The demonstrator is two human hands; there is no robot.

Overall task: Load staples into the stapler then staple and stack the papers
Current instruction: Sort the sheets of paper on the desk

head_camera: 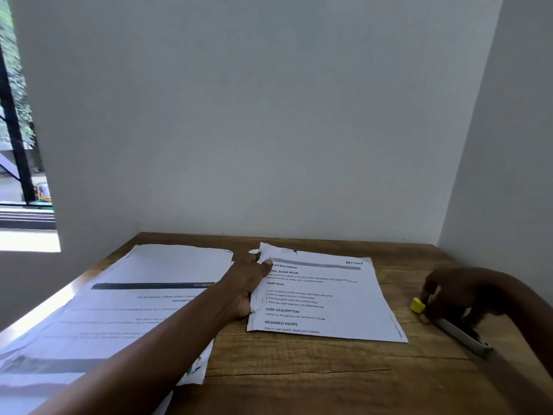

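Wooden table (299,372) sat in a corner, white walls (269,115) at the far and right sides, window (18,130) at far left.

Left hand (248,283) reached across to the right paper set (326,298), which lay flat at table centre, printed side up, text facing the person. Fingers were on its far-left corner, which was crumpled and torn-looking; heel of the hand lay along the sheet's left edge. Hand looked loosely curled and pressing down. Couldn't tell whether it actually pinched the corner or only rested on it.

Left paper stack (128,298) was a bigger spread of sheets, text upside down from the person's side, running from the far left to the near left edge. The left forearm crossed over its right side. The two paper groups were just beside each other, a strip of bare wood between them.

Right hand (457,292) was at the right side of the table, blurred and in shadow, fingers curled down over the stapler (460,333). The stapler lay on the wood well right of the centre sheets, long metal body angled toward the near right, yellow end (417,305) pointing far-left. Fingertips sat around that yellow end and the top of the body, so the grip appeared closed on it.
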